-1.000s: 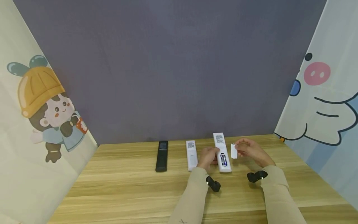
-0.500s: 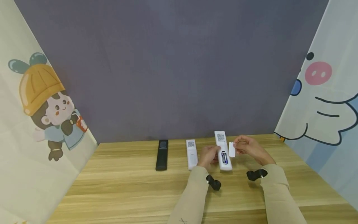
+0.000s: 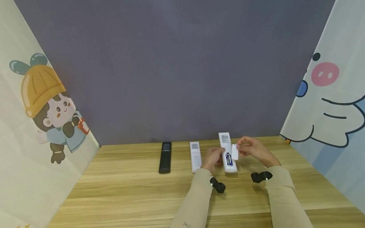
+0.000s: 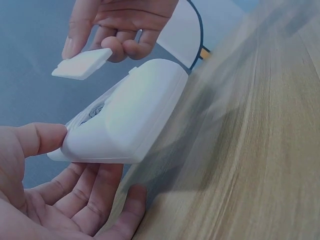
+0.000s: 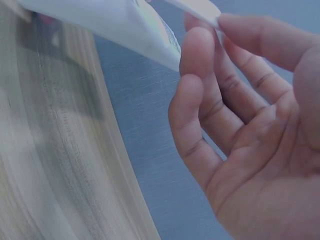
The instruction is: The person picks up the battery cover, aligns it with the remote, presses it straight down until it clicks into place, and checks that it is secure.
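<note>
A white remote control (image 3: 225, 144) lies back side up in my left hand (image 3: 211, 159), which grips its left edge with the thumb on top and fingers beneath. Its battery compartment is uncovered, and batteries (image 3: 229, 160) sit inside. My right hand (image 3: 253, 151) pinches a white battery cover (image 3: 234, 152) by one end, just right of the compartment. In the left wrist view the cover (image 4: 82, 65) hangs above the remote (image 4: 145, 107), apart from it and tilted. The right wrist view shows only part of the cover (image 5: 200, 7), between thumb and fingers.
Left of my left hand, a second white remote (image 3: 195, 158) lies back side up with its cover on. Farther left is a black remote (image 3: 165, 158). All are on a wooden table (image 3: 128, 190), with a grey panel (image 3: 182, 79) behind it.
The battery cover has moved left with my right hand, closer to the open compartment. The held remote has shifted very slightly in view; my left hand keeps its grip.
</note>
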The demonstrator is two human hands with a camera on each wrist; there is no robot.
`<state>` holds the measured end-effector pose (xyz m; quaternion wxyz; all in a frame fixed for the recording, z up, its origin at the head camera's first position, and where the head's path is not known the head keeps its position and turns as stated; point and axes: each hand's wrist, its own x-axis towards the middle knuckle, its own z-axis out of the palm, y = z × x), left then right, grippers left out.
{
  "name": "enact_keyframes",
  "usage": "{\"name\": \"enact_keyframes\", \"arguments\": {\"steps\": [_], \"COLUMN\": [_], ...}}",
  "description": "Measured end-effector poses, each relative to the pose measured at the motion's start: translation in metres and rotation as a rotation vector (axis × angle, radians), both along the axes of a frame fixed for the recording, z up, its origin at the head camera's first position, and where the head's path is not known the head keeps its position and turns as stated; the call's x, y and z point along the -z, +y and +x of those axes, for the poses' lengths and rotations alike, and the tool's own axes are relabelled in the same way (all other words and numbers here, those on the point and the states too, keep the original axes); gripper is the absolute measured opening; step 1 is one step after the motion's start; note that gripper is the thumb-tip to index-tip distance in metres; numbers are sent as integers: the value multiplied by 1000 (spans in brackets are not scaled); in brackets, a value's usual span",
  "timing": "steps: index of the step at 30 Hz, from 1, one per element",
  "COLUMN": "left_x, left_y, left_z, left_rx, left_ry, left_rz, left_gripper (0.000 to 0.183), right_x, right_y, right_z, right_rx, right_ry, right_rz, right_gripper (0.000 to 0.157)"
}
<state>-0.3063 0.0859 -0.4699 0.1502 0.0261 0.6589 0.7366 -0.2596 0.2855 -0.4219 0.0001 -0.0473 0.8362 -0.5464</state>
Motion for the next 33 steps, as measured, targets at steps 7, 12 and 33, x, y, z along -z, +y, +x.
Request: {"name": "enact_keyframes", "arguments": {"steps": [7,12,33], "left_x": [1,0,-5], "left_y": [1,2,4], "left_z": [0,0,4], "left_rx": [-5,5,-2], "left_ry": [7,10,-7], "left_rz": [-1,2,-6], "left_gripper": [19,19,18], "right_x": [-3,-3,0], "right_y": [-1,-3,-7], "right_z": [2,2,-1], "right_rx": [-20,-43,-131], "right_ry": [-1,-1,-28], "right_rz": [12,20,28], "right_gripper": [35,34,29]}}
